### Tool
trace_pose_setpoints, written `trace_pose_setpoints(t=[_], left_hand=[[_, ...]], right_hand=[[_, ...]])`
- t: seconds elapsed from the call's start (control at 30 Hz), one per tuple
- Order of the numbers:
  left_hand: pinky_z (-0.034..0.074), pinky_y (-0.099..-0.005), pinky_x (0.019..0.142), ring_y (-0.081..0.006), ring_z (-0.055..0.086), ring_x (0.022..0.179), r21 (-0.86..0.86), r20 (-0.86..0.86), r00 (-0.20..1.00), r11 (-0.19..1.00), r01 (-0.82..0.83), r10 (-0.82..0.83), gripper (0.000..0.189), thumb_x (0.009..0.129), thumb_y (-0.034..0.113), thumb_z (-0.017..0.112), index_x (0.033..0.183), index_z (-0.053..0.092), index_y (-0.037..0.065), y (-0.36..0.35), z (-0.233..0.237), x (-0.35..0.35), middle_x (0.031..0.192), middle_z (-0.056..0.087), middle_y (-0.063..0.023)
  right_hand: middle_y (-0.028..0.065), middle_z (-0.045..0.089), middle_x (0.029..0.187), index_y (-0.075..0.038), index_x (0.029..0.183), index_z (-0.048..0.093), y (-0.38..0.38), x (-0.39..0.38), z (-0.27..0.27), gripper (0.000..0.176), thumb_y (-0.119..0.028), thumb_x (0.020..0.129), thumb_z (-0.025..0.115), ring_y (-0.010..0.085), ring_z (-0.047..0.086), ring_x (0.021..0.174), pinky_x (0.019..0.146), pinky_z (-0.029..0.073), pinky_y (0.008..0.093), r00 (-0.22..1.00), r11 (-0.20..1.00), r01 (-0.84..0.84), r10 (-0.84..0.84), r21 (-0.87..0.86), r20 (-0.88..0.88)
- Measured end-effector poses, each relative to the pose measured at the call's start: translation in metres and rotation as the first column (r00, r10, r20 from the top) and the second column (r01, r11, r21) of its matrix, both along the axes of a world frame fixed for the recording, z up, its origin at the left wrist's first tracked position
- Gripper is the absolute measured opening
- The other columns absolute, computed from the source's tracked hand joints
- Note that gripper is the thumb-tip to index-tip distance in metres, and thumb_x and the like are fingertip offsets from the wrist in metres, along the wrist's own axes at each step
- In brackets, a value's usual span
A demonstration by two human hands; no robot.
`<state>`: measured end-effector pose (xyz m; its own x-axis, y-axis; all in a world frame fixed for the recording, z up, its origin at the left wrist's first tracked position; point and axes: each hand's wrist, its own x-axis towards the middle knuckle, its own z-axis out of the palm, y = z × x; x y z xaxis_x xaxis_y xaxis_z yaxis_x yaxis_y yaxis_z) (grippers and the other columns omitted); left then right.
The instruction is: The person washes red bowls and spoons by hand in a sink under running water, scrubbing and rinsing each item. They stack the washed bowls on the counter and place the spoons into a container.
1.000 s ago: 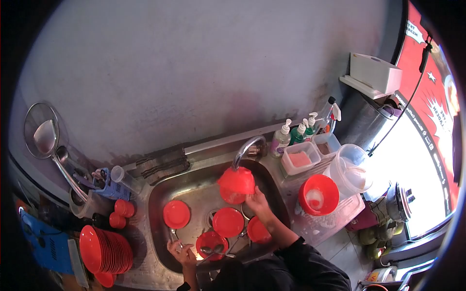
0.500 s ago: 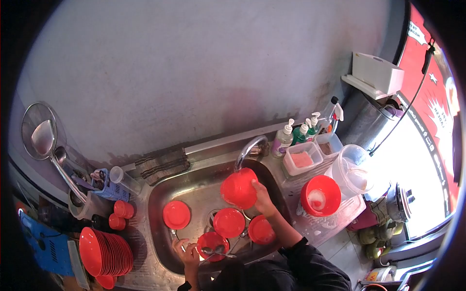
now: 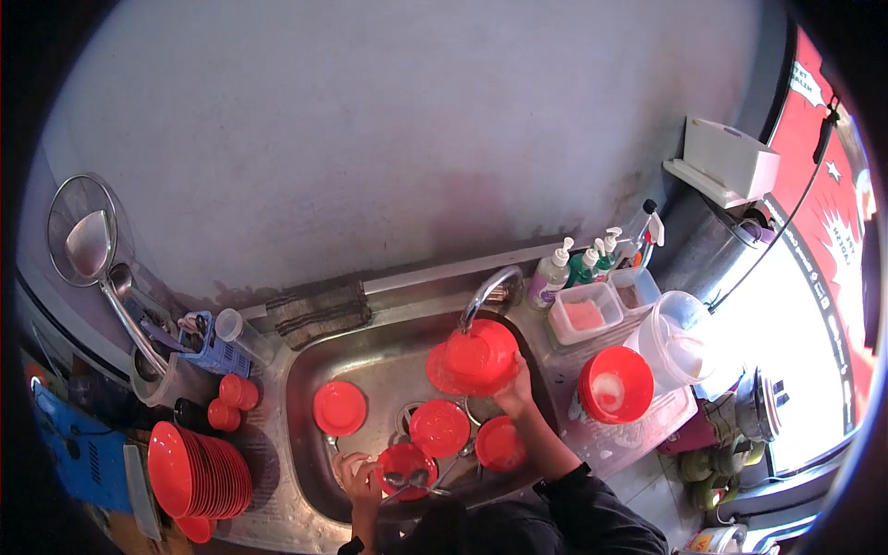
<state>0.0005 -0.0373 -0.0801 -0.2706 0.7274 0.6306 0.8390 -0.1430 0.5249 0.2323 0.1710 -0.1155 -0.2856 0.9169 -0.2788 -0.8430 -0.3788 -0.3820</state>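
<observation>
My right hand (image 3: 516,393) grips red dishware, a red bowl (image 3: 481,353) with a second red rim showing at its left, under the spout of the faucet (image 3: 488,294). My left hand (image 3: 359,476) hovers at the near side of the sink (image 3: 310,462), fingers loosely bent and apart, with nothing clearly in it. Beside it sits a red bowl (image 3: 403,459) holding spoons (image 3: 418,477). A red plate (image 3: 439,428) lies near the drain. Two more red dishes rest in the basin, one at the left (image 3: 339,408) and one at the right (image 3: 500,444).
A stack of red bowls (image 3: 199,470) lies on the left drainboard, near small red cups (image 3: 231,402). Along the right stand pump bottles (image 3: 550,275), a clear tub with a pink sponge (image 3: 585,314), a red bowl with suds (image 3: 615,385) and a clear bucket (image 3: 671,342).
The dishware in my right hand has turned its open side up under the spout, with a second rim now showing. My left hand stays near the spoon bowl.
</observation>
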Motion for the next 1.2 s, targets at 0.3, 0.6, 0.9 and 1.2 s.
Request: trace_pose_setpoints(t=[0.3, 0.6, 0.9, 1.2], left_hand=[[0.037, -0.0279, 0.072, -0.0195, 0.049, 0.079, -0.256, 0.577, 0.763, 0.822, 0.509, -0.292, 0.012, 0.074, 0.006, 0.047, 0.084, 0.053, 0.003, 0.082, 0.005, 0.006, 0.084, 0.05, -0.0098], [0.035, -0.027, 0.082, -0.0138, 0.048, 0.091, 0.013, 0.973, 0.146, 0.677, 0.736, -0.177, 0.032, 0.078, 0.015, 0.049, 0.106, 0.042, 0.0, 0.127, 0.012, 0.056, 0.1, 0.05, -0.0051], [0.031, -0.0343, 0.084, -0.015, 0.051, 0.086, -0.489, 0.203, 0.882, 0.737, 0.467, -0.424, 0.026, 0.067, 0.011, 0.053, 0.093, 0.055, 0.012, 0.114, 0.019, 0.056, 0.09, 0.057, -0.0033], [0.018, -0.0462, 0.091, -0.019, 0.04, 0.1, -0.405, -0.212, 0.873, 0.853, 0.329, -0.438, 0.029, 0.066, 0.011, 0.051, 0.094, 0.054, 0.017, 0.115, 0.029, 0.052, 0.102, 0.049, -0.0014]], right_hand=[[0.0074, 0.041, 0.115, -0.011, 0.113, 0.038, -0.018, 0.0, 0.029, 0.045, -0.037, 0.076, 0.036, 0.0231, 0.04, 0.105, 0.089, 0.03, 0.0404, 0.953, 0.94, -0.201, 0.123, -0.276, -0.277], [0.0075, 0.044, 0.113, -0.01, 0.11, 0.041, -0.019, -0.021, -0.013, 0.041, -0.034, 0.077, 0.039, 0.0214, 0.042, 0.103, 0.089, 0.032, 0.0385, 0.904, 0.924, -0.324, 0.239, -0.202, -0.354], [0.007, 0.044, 0.113, -0.011, 0.113, 0.037, -0.02, -0.012, 0.041, 0.043, -0.04, 0.083, 0.029, 0.0216, 0.045, 0.1, 0.085, 0.034, 0.041, 0.924, 0.94, -0.325, 0.34, -0.108, 0.177], [0.013, 0.04, 0.113, -0.012, 0.121, 0.02, -0.014, 0.007, 0.037, 0.049, -0.013, 0.078, 0.044, 0.0276, 0.044, 0.1, 0.075, 0.044, 0.0404, 0.73, 0.811, -0.585, 0.537, -0.018, 0.423]])
